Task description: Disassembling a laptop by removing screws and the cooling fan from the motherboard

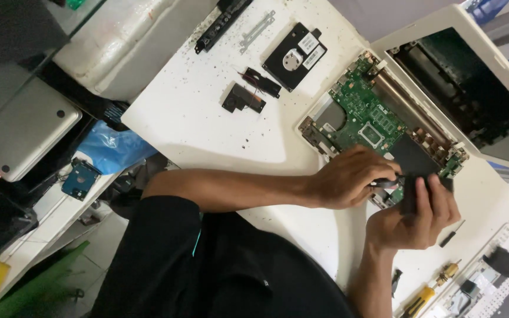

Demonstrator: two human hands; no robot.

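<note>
An opened white laptop base (325,109) lies on the white table (195,112), its green motherboard (363,112) bare and a black sheet (413,156) over its near part. My left hand (351,176) rests at the board's near edge, fingertips pinched on a small dark cable or part I cannot make out. Beside it, my right hand (413,218) holds a flat black rectangular piece (409,197) upright against the base's edge. The two hands' fingertips nearly touch.
The laptop's white lid (472,35) stands open at right. A hard drive (294,56), two black speaker parts (244,97), a metal bracket (257,28) and a black strip (222,23) lie farther out. Screwdrivers (452,232) and a keyboard panel (496,282) sit at lower right. A silver laptop (25,129) rests on the left shelf.
</note>
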